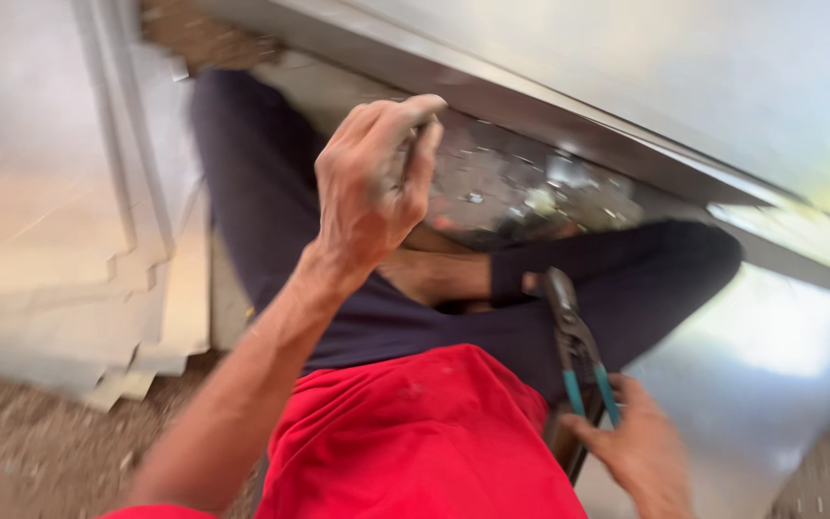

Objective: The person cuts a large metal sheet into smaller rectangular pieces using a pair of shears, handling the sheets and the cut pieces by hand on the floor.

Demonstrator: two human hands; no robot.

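Note:
My left hand [375,187] is raised in front of me with its fingers pinched shut on a thin grey piece, which is too blurred to name. It hovers just below the folded edge of a large sheet-metal panel [626,67]. Low on the right, my right hand [638,452] grips the teal handles of a pair of metal pliers [573,341]. Their jaws point up and rest over my dark trouser leg [626,279]. I am sitting on the ground in a red shirt [415,442] with my legs folded.
A stack of flat sheet-metal pieces [60,250] lies to the left on the dirt ground [21,452]. Small shiny metal scraps [521,183] litter the floor under the panel. Another bright metal sheet [770,384] lies on the right beside my knee.

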